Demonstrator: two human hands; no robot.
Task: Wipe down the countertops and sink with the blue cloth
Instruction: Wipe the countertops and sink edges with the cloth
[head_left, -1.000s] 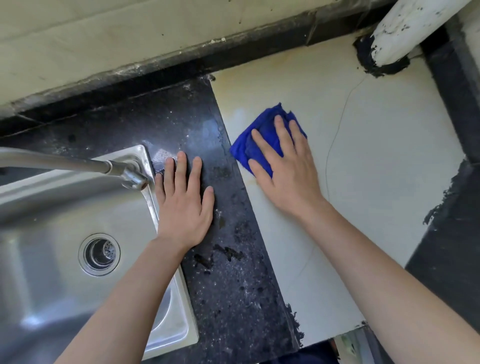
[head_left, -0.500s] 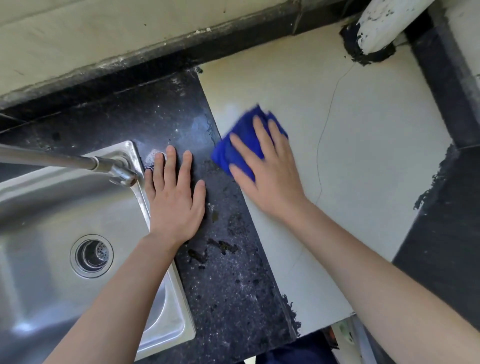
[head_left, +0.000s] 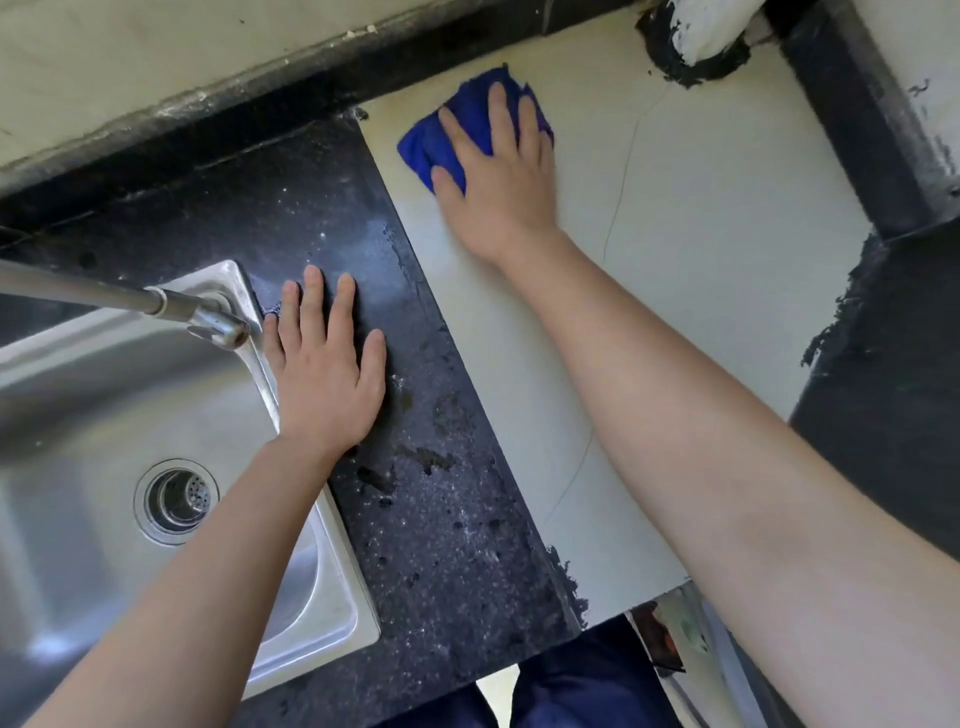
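Blue cloth (head_left: 457, 135) bunched on the cream tile tabletop (head_left: 717, 270), close to its back edge and to the seam with the black speckled tabletop (head_left: 447, 530). Open tile to the right of it and toward the near edge. White pipe (head_left: 706, 26) in a dark collar at the back right corner, thin crack (head_left: 623, 171) running down the tile. Right hand (head_left: 504, 182) flat on top of the cloth, pressing it down, fingers (head_left: 498, 114) straight and slightly spread, clasping nothing, arm stretched forward. Left hand (head_left: 324, 379) palm-down on the black strip just beside the steel sink (head_left: 322, 587) rim, fingers (head_left: 311, 312) released and straight, little finger at the rim. Faucet (head_left: 104, 291) spout over the basin, tip near that hand.
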